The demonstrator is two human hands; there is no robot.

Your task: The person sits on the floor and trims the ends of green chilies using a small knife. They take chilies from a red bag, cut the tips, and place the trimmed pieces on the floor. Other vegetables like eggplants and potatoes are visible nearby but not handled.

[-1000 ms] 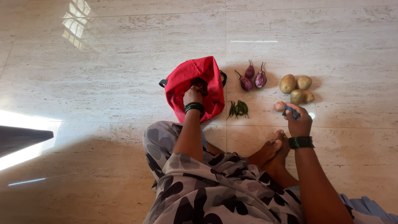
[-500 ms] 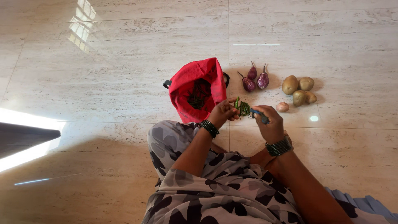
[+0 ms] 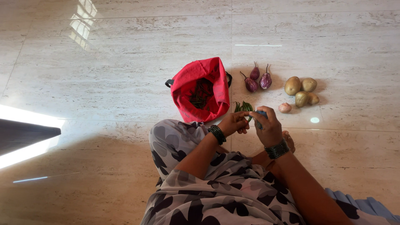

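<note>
Right hand (image 3: pixel 268 127) grips our small blue-handled tool (image 3: pixel 260 113); left hand (image 3: pixel 235 123) beside it pinches a thin green chilli (image 3: pixel 249 118); light, limp, best held near its stem.

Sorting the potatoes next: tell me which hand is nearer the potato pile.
Right. The right hand is below and left of the potatoes, past the onion. The left hand sits farther left, by the green chillies.

An open red cloth bag (image 3: pixel 203 89) with black handles sits on the floor (image 3: pixel 104 83); no labels, signs or screens.
</note>
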